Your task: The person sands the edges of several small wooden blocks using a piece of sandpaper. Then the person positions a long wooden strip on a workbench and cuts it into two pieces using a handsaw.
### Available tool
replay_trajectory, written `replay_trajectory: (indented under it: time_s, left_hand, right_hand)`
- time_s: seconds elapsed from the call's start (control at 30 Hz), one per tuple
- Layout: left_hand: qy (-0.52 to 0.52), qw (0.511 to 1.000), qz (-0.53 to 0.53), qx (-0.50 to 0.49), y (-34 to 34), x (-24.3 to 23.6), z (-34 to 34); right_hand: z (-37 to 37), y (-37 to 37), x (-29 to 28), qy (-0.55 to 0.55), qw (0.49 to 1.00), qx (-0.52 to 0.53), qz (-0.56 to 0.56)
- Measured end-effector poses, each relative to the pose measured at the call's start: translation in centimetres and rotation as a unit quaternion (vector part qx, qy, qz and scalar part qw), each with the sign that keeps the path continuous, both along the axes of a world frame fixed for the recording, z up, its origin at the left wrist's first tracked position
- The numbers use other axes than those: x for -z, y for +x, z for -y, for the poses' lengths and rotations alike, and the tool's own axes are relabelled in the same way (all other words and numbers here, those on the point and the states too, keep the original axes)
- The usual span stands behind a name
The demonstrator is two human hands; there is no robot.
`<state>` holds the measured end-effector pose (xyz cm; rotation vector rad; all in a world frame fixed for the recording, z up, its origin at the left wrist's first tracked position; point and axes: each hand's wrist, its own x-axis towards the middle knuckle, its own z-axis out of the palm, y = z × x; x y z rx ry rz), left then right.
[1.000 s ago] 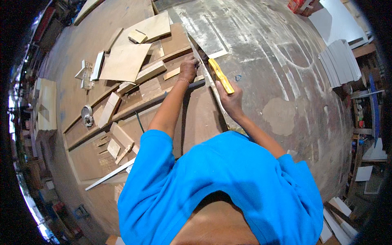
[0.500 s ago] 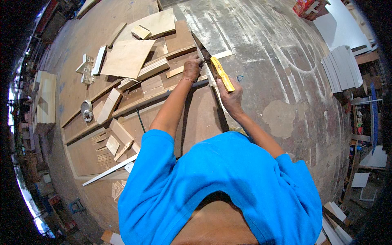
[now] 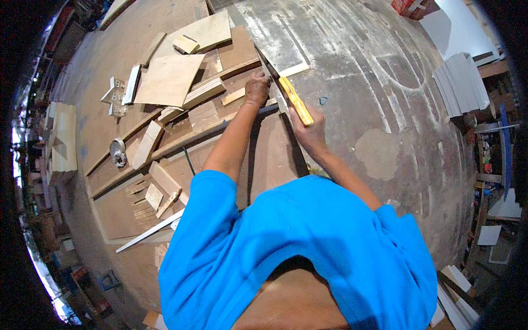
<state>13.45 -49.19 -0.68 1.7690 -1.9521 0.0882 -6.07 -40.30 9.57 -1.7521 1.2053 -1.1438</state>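
Observation:
My right hand [image 3: 309, 129] is closed around the lower end of a long yellow tool handle [image 3: 294, 100], whose kind I cannot make out. The handle slants up and left, beside a thin pale strip [image 3: 279, 98] along the edge of the brown board. My left hand [image 3: 257, 89] is closed at that edge, left of the yellow handle; its fingertips touch the strip, and what they grip is hidden. Under my left wrist run wooden battens [image 3: 234, 97] and a dark bar [image 3: 220, 126].
Left lie a pale plywood sheet [image 3: 169, 78], a larger plywood piece [image 3: 206, 34], wood blocks [image 3: 147, 144] and a tape roll [image 3: 117, 152]. A white strip [image 3: 151, 231] lies lower left. White panels [image 3: 461, 85] are stacked at right, by a red box [image 3: 412, 7].
The yellow handle and my right hand have shifted slightly left in view. My left hand stays by the board edge. The whole view has moved slightly.

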Motion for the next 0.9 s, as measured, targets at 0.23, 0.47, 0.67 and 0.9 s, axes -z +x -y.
replay_trajectory:
  time_s: [0.23,0.47,0.67,0.9]
  left_hand:
    - [0.025,0.999,0.026,-0.024,0.4,0.6,0.1]
    - [-0.004,0.999,-0.036,-0.036,0.8,1.1,0.2]
    - [0.001,0.998,-0.019,-0.065,0.2,0.3,0.0]
    - [-0.052,0.991,-0.064,-0.104,0.9,0.9,1.1]
  right_hand:
    - [-2.8,-2.0,0.3,-0.005,1.000,0.008,-0.008]
    - [-3.0,-2.5,0.3,0.023,0.999,0.011,0.026]
    - [-2.5,-2.4,1.0,0.029,0.999,0.022,0.040]
    - [-1.3,-0.4,0.4,0.054,0.996,0.019,0.071]
